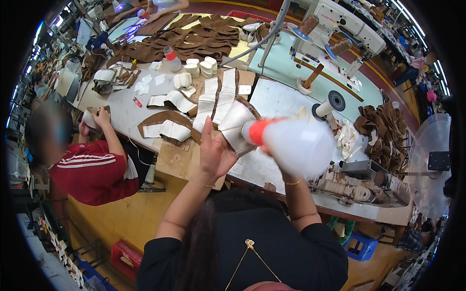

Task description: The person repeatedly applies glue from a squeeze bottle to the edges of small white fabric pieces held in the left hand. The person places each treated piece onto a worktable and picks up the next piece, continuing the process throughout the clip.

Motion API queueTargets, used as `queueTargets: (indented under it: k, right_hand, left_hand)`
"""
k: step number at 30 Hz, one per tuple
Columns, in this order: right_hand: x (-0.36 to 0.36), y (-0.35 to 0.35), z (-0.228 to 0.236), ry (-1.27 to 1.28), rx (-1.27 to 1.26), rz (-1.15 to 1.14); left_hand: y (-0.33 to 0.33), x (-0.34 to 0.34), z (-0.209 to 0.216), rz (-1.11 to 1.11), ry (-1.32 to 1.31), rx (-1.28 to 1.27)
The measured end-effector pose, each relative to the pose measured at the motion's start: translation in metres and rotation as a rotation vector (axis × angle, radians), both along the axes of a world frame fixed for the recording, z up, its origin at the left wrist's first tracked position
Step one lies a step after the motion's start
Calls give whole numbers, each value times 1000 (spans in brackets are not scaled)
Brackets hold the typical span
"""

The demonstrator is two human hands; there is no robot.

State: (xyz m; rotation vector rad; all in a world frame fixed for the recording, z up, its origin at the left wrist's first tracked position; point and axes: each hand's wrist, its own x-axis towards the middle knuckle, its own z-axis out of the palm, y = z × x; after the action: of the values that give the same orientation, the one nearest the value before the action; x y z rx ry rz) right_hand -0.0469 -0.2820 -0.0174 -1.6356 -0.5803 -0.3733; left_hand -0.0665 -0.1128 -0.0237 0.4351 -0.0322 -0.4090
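Note:
My left hand (213, 154) holds a curved, white-lined brown piece (238, 127), its thumb pointing up and its other fingers partly hidden behind the piece. In my right hand (266, 149) is a translucent white squeeze bottle (302, 148) with a red collar, blurred by motion. The bottle is tilted, its red end against or just over the piece's white side; I cannot tell whether they touch. Most of the right hand is hidden behind the bottle. Just beyond, several similar white-lined brown strips (207, 99) lie on cardboard, some overlapping.
A co-worker in a red shirt (92, 169) handles a piece at the left. Farther back stand another red-topped bottle (172, 59) and stacked white pads (192, 68). A sewing machine (347, 24), thread spool (336, 100) and brown scraps (386, 138) are at the right.

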Motion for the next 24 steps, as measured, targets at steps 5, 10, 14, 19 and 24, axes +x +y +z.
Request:
queueTargets:
  k: [5, 10, 14, 19, 24]
  right_hand:
    - [8, -1, 3, -126, 66, -128]
    - [10, -22, -13, 82, 122, -10]
    - [17, -31, 19, 71, 59, -374]
    - [12, -25, 20, 83, 191, -226]
    - [19, -36, 16, 91, 354, -284]
  left_hand:
    - [-5, 4, -3, 45, 45, 31]
    - [0, 3, -8, 67, 41, 5]
    - [1, -1, -7, 80, 61, 16]
    - [-1, 2, -13, 93, 10, 155]
    - [2, 6, -14, 21, 62, 48]
